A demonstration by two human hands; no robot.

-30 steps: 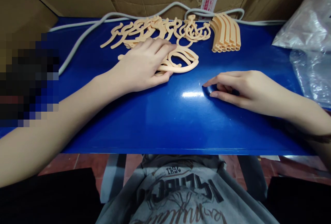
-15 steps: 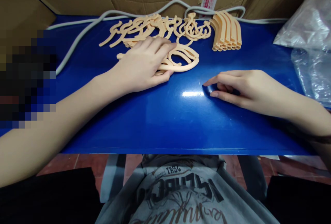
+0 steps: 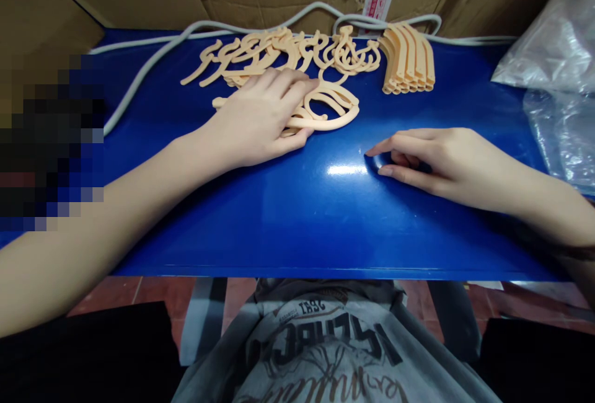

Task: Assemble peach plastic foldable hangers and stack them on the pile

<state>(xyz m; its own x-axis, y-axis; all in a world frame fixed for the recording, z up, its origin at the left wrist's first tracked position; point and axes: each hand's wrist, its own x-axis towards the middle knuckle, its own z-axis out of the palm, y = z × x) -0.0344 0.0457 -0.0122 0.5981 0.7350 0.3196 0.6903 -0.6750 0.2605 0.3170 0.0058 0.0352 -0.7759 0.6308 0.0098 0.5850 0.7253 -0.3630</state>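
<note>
Peach hooked pieces (image 3: 286, 43) lie strewn at 12 o'clock on a blue table (image 3: 288, 223), while the person's left hand (image 3: 267, 115) drapes over curved peach bars (image 3: 332, 123) just below them, thumb at the near edge; whether its grip is closed cannot be told. Curved bars in a nested stack (image 3: 411, 59) sit toward 1 o'clock. At 3 o'clock, the right hand (image 3: 432, 158) holds nothing visible, its thumb and index fingertip apart. A plastic bag (image 3: 551, 59) rests at 2 o'clock. Light, even pressure, with 1 thumb steadying the near edge, should best keep the bars from sliding.
</note>
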